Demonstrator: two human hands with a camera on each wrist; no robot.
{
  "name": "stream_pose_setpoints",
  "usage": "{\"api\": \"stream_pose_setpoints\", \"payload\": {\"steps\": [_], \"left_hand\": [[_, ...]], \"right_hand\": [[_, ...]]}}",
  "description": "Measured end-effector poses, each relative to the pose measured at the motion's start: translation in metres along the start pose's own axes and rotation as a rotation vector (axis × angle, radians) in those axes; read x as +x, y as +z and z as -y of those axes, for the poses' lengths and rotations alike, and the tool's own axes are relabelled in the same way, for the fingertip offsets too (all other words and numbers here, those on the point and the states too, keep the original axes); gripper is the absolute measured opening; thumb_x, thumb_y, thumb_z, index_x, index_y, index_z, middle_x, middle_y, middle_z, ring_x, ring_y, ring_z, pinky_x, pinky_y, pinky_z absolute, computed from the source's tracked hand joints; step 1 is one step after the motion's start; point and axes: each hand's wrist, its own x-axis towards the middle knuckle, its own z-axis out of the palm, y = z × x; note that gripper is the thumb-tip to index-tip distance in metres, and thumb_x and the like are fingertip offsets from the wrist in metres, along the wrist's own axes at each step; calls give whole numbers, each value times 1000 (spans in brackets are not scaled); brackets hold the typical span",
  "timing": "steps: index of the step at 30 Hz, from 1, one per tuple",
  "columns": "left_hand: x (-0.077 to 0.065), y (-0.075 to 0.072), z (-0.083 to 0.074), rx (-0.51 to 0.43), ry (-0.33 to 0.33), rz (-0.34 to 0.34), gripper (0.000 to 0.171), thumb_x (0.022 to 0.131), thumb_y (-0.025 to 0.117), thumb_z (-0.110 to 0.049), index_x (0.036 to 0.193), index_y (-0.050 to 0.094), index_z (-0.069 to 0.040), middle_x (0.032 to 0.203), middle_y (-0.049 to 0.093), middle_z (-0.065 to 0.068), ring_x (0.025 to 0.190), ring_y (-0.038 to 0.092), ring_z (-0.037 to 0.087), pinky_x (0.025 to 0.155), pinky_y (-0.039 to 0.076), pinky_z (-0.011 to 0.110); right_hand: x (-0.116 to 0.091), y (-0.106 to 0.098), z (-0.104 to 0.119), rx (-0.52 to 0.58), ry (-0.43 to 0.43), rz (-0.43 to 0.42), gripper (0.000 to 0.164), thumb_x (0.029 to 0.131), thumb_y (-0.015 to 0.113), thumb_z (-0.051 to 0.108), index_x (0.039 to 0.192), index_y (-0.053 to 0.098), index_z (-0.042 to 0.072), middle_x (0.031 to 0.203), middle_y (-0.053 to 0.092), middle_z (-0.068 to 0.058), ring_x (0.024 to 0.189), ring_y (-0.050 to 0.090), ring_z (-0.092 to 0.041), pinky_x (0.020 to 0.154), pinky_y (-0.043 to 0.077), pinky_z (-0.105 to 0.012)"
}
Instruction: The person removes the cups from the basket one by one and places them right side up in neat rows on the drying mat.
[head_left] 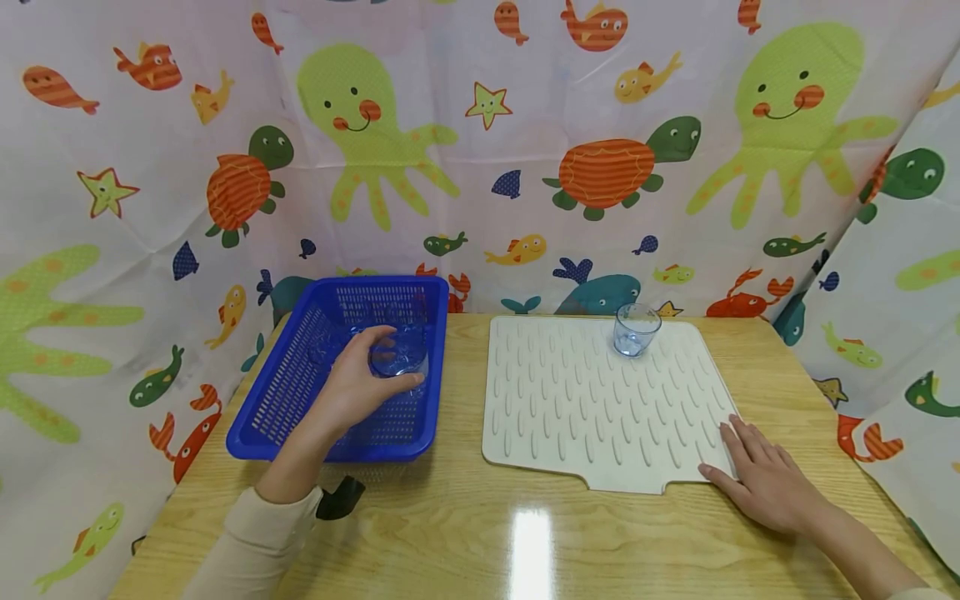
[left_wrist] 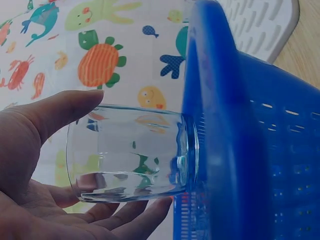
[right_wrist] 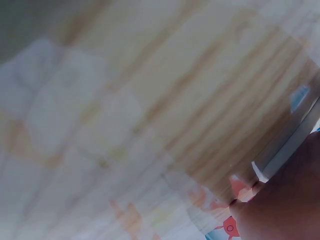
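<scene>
My left hand [head_left: 360, 379] grips a clear glass cup [head_left: 399, 350] over the blue plastic basket [head_left: 431, 400]. In the left wrist view the cup [left_wrist: 130, 155] lies between the thumb on one side and curled fingers on the other, close to the basket's rim [left_wrist: 220, 100]. My right hand [head_left: 772, 483] rests with extended fingers on the near right edge of a white ribbed drying mat [head_left: 600, 417]. Another clear glass cup [head_left: 636, 331] stands at the mat's back right. The right wrist view is blurred and shows part of the right hand [right_wrist: 285, 205] by the mat's edge.
More clear glassware [head_left: 322, 346] lies inside the basket, partly hard to make out. The wooden table [head_left: 450, 533] carries both basket and mat. A curtain [head_left: 465, 108] printed with sea animals hangs behind and along both sides.
</scene>
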Motion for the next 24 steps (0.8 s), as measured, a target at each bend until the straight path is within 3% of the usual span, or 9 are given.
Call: {"api": "stream_pose_setpoints", "payload": {"steps": [8,17,24], "left_hand": [[1,-1,-10,9,12,3,88,86,84,-35,156,36,-12,154,44,17,139,47,37,101,50,59],[6,4,-28,11,74,27,86,86,84,-32,156,38,-12,151,47,15,136,50,36,98,52,56],[8,13,-40,39,109,15,83,85,84,-31,154,41,-12,154,44,14,142,42,37,109,42,61]], "right_hand": [[0,0,0,3,-9,-10,90,104,50,55,155,22,-14,159,17,-41,143,17,-62,106,14,-80],[-1,1,-1,1,-7,-11,91,104,50,55,156,22,-13,159,17,-41,143,18,-62,106,14,-80],[0,1,-1,-1,-7,-11,91,104,49,56,156,22,-13,159,16,-40,144,17,-61,105,14,-80]]}}
